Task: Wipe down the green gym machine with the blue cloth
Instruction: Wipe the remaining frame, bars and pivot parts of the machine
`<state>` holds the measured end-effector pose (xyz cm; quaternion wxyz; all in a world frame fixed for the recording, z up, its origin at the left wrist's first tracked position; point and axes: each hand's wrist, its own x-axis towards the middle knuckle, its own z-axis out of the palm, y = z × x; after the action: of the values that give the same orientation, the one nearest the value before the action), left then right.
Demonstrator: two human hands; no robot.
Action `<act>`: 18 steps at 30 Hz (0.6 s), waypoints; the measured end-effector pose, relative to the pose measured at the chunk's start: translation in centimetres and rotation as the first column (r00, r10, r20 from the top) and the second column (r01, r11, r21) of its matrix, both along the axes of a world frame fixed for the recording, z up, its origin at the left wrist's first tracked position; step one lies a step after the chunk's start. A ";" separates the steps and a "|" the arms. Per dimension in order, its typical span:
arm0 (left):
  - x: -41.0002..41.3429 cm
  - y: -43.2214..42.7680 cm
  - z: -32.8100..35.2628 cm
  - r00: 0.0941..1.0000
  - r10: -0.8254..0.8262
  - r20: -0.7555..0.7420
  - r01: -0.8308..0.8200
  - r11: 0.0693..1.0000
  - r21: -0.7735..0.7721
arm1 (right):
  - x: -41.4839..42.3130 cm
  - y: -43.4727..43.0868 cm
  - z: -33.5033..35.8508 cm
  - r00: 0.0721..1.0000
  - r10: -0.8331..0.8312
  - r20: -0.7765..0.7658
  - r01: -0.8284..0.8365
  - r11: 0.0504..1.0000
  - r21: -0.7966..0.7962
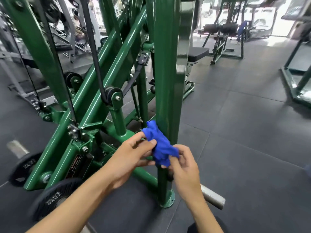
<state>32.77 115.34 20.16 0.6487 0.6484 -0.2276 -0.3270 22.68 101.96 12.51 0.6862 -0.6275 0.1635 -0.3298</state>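
Dark rubber floor (pixel 244 132); our left hand (pixel 133 155) and right hand (pixel 183 167) both pinch the blue cloth (pixel 159 147), bunching it just beside the green machine's upright post (pixel 166 64), likely to rewad for wiping

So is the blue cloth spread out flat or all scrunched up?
Scrunched up. The blue cloth is bunched into lumpy folds, pinched between the left hand and right hand, in front of the green post.

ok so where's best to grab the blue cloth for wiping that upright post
Probably its bunched middle, from the near side, palm toward the green post. The blue cloth is crumpled into a wad with a loose end sticking up; the left hand and right hand pinch it from either side.
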 end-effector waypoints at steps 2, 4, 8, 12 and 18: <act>0.0 0.5 1.2 0.990 0.015 0.143 -0.021 0.999 0.041 | 0.2 -0.9 1.3 0.977 -0.203 0.071 0.189 0.968 0.164; 0.2 0.6 2.5 0.968 0.082 0.238 -0.088 0.996 0.013 | 0.5 -2.3 2.6 0.932 -0.346 0.105 0.317 0.922 0.224; 0.7 -1.0 5.4 0.858 0.235 0.456 -0.206 0.972 -0.114 | 2.9 -2.9 6.9 0.937 -0.279 0.212 0.236 0.950 0.206; 1.1 -3.8 7.2 0.713 0.337 0.615 -0.297 0.940 -0.171 | 5.7 -2.2 10.0 0.976 -0.157 0.151 0.166 0.985 -0.050; 1.9 -6.0 8.8 0.765 0.275 0.582 -0.203 0.961 -0.188 | 8.2 -5.0 11.3 0.989 -0.134 0.056 0.136 0.990 -0.038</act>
<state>34.67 109.34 28.96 0.6145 0.7042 -0.3556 -0.0048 30.93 96.93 23.77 0.6532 -0.6201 0.1800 -0.3954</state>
